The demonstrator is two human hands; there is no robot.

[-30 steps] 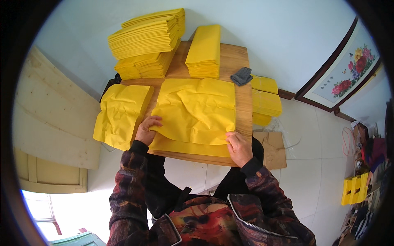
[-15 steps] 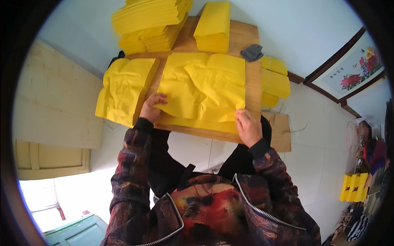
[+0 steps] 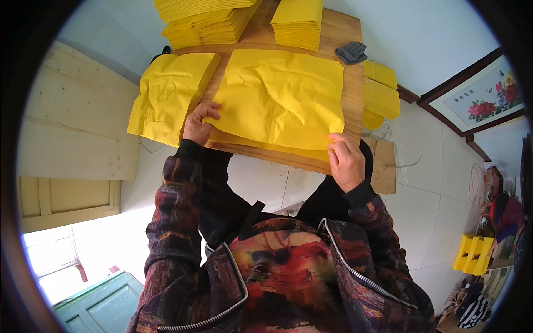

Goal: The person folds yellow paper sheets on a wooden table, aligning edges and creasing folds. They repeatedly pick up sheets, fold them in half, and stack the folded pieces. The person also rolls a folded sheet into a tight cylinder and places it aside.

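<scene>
A wide, creased yellow paper sheet (image 3: 277,97) lies in front of me, with more yellow paper showing under its near edge. My left hand (image 3: 199,123) pinches its near left corner. At the near right corner, the fingers of my right hand (image 3: 345,161) are closed on the same sheet. Left of it, close by my left hand, sits a thick stack of crumpled yellow paper (image 3: 166,97). Both hands are at the near edge of the wooden table (image 3: 352,89).
Tall stacks of folded yellow paper (image 3: 208,28) and a narrower yellow stack (image 3: 297,25) stand at the back. A dark grey cloth (image 3: 351,53) lies at the far right. Beyond the table's right edge are yellow bundles (image 3: 382,97) and brown cardboard (image 3: 383,166).
The sheet's near edge looks smoother and straighter between my hands, which keep hold of its corners. The whole view has shifted, so the table sits higher in the picture.
</scene>
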